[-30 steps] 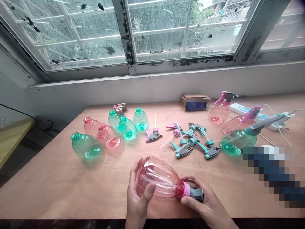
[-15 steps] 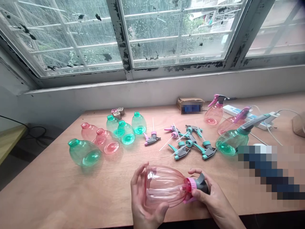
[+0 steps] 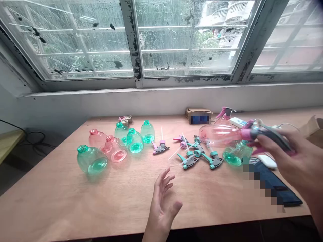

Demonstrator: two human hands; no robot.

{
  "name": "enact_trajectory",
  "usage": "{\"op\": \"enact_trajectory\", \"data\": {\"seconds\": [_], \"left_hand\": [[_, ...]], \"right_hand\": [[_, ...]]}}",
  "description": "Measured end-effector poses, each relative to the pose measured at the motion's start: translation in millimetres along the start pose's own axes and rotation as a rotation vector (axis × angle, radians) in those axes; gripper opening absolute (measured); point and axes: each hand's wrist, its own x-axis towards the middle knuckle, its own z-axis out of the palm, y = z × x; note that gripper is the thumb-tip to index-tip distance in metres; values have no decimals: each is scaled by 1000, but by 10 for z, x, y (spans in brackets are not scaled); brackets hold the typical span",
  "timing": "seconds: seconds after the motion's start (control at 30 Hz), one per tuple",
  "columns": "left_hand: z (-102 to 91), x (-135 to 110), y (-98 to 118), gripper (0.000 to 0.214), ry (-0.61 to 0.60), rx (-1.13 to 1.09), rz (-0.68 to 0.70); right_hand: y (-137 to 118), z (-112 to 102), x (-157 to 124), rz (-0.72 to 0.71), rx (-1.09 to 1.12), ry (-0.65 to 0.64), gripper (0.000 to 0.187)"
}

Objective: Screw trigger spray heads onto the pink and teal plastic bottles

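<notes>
Right hand point(image 3: 285, 151) closed around 1 pink spray bottle point(image 3: 219, 135), left hand point(image 3: 164, 201) open and empty, 6 capless bottles point(image 3: 135, 141)

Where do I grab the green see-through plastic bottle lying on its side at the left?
Grab the fat round middle of the green plastic bottle from above. It lies on its side, so its top is free, and the narrow open neck gives less to hold.
</notes>
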Motion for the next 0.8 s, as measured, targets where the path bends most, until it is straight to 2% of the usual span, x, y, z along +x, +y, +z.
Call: {"op": "enact_trajectory", "data": {"seconds": [0.03, 0.1, 0.13, 0.2, 0.27, 0.33, 0.47, 0.8], "left_hand": [[0, 2, 8, 69, -10, 0, -5], [4, 2, 22, 68, -15, 6, -19], [7, 1, 28, 67, -12, 13, -24], [12, 2, 39, 66, -5, 27, -31], [10, 5, 47, 64, -1, 34, -40], [4, 7, 50, 61, -6, 26, -53], [-4, 3, 65, 53, -38, 3, -54], [18, 22, 131, 42, -19, -4, -105]], "right_hand": [[-112, 29, 222, -94, -121, -31, 29], [-259, 163, 631, -398, -322, -120, 30], [-286, 255, 806, -464, -367, -175, 32], [-265, 456, 1073, -493, -441, -197, 42], [-190, 637, 1227, -500, -514, -230, 52], [-114, 776, 1286, -498, -586, -270, 56], [-50, 933, 1268, -474, -731, -325, 46], [-108, 984, 1326, -400, -977, -424, 32]]}}
